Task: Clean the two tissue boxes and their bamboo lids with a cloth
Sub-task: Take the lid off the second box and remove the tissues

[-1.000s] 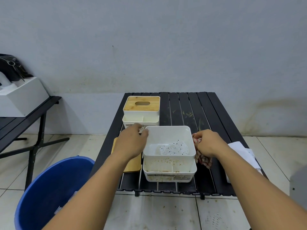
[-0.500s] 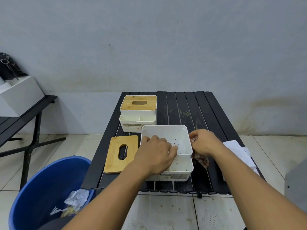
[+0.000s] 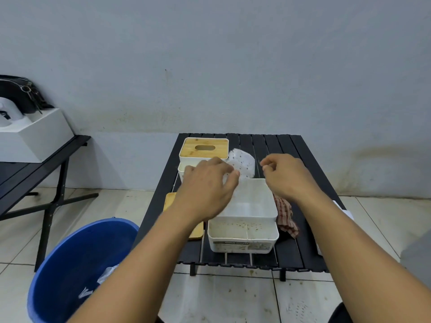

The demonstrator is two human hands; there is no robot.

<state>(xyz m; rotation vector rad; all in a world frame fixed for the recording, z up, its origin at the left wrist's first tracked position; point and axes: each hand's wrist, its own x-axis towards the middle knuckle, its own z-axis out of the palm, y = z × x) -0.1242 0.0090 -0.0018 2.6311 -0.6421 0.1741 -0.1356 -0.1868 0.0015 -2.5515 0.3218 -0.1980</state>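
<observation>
The near white tissue box (image 3: pixel 245 231) stands open on the black slatted table (image 3: pixel 275 148), its inside dotted with brown specks. My left hand (image 3: pixel 207 187) hovers over its back left corner and pinches a white speckled sheet (image 3: pixel 242 163) lifted above the box. My right hand (image 3: pixel 286 176) hangs over the back right corner, fingers loosely curled, holding nothing I can make out. The red checked cloth (image 3: pixel 285 217) lies on the table right of the box. A loose bamboo lid (image 3: pixel 169 201) lies left of it, mostly hidden by my left arm. The far tissue box (image 3: pixel 186 169) carries its bamboo lid (image 3: pixel 205 148).
A blue bucket (image 3: pixel 77 259) with crumpled waste stands on the floor at the table's front left. White paper (image 3: pixel 345 210) lies at the table's right edge. A black bench (image 3: pixel 46 164) with a white box (image 3: pixel 35 134) is at the far left.
My left hand has risen out of the near box with the speckled sheet. My right hand has let go of the checked cloth, which now lies on the table, and has lifted.
</observation>
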